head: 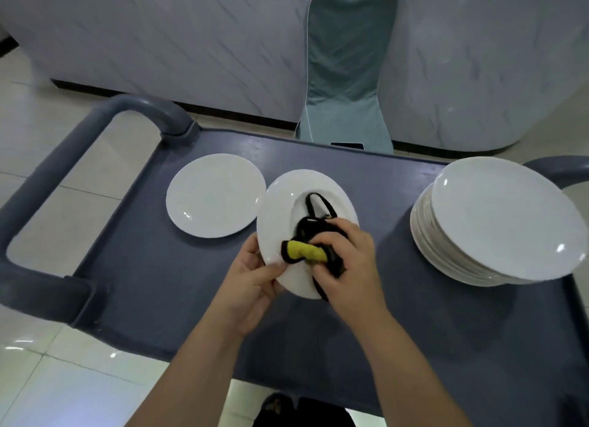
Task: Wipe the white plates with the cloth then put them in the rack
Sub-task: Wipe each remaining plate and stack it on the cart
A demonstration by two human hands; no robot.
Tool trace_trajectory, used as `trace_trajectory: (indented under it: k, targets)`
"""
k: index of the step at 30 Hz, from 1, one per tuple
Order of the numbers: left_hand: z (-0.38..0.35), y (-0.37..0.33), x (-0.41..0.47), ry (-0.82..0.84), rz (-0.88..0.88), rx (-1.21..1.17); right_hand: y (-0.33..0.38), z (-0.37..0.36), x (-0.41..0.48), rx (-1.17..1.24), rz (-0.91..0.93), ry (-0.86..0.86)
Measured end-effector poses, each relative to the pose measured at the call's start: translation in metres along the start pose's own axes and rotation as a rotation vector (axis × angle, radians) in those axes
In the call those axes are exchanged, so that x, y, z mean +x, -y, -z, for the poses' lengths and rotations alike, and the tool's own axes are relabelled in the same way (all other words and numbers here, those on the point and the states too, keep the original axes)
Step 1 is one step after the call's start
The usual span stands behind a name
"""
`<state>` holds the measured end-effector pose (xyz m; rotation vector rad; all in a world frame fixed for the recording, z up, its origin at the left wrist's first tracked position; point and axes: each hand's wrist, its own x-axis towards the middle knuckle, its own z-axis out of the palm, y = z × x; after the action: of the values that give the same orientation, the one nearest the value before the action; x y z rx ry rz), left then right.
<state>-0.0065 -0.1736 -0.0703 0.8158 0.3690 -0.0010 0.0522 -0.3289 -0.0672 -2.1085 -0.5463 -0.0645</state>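
We tilt the round white ceramic plate point(283, 203) above the middle of the blue-grey plastic trolley point(387, 187), left hand point(255, 281) fingers pinching its near rim so right hand point(349, 267) fingers, gripping the yellow-and-black cloth point(302, 250), can rub it.

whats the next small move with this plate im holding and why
Probably sweep the cloth up across the held plate toward its far rim: the right hand presses the cloth near the plate's near edge, the far part lies bare, and the left hand grips the near rim.
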Motion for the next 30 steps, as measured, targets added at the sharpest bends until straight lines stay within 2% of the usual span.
trace_trajectory:
  k: [2, 3, 6, 8, 10, 13, 15, 16, 20, 21, 22, 25, 30]
  targets:
    - [0.004, 0.003, -0.007, 0.000, 0.032, -0.015, -0.003, 0.006, -0.012, -0.025, -0.038, -0.077]
    - [0.004, 0.005, -0.010, 0.016, 0.045, 0.002, 0.001, 0.006, -0.016, -0.066, 0.046, -0.069]
    - [0.006, 0.006, -0.018, 0.060, 0.061, 0.096, 0.021, -0.001, -0.008, -0.218, 0.447, 0.144]
    - [0.010, 0.002, -0.023, 0.073, 0.084, 0.116, 0.031, -0.002, 0.014, -0.288, 0.549, 0.255]
    - [0.017, -0.004, -0.029, 0.092, 0.103, 0.124, 0.034, 0.000, 0.038, -0.242, 0.452, 0.242]
    - [0.027, -0.012, -0.037, 0.098, 0.107, 0.192, 0.025, 0.010, 0.063, -0.072, 0.023, 0.023]
    - [0.029, -0.015, -0.039, 0.099, 0.099, 0.198, 0.026, 0.010, 0.057, -0.053, -0.115, -0.055]
    - [0.028, -0.017, -0.039, 0.103, 0.096, 0.191, 0.030, 0.005, 0.047, -0.115, -0.060, -0.054]
    - [0.023, -0.017, -0.038, 0.116, 0.061, 0.159, 0.059, -0.019, 0.008, -0.322, 0.492, 0.162]
    - [0.023, -0.017, -0.038, 0.103, 0.062, 0.165, 0.060, -0.019, 0.012, -0.348, 0.541, 0.200]
    - [0.025, -0.018, -0.038, 0.092, 0.072, 0.165, 0.060, -0.016, 0.022, -0.336, 0.506, 0.216]
    - [0.032, -0.021, -0.040, 0.105, 0.110, 0.117, 0.052, -0.003, 0.055, -0.187, 0.200, 0.124]
    - [0.032, -0.019, -0.037, 0.025, 0.124, -0.193, 0.013, 0.028, 0.057, 0.057, -0.229, -0.030]
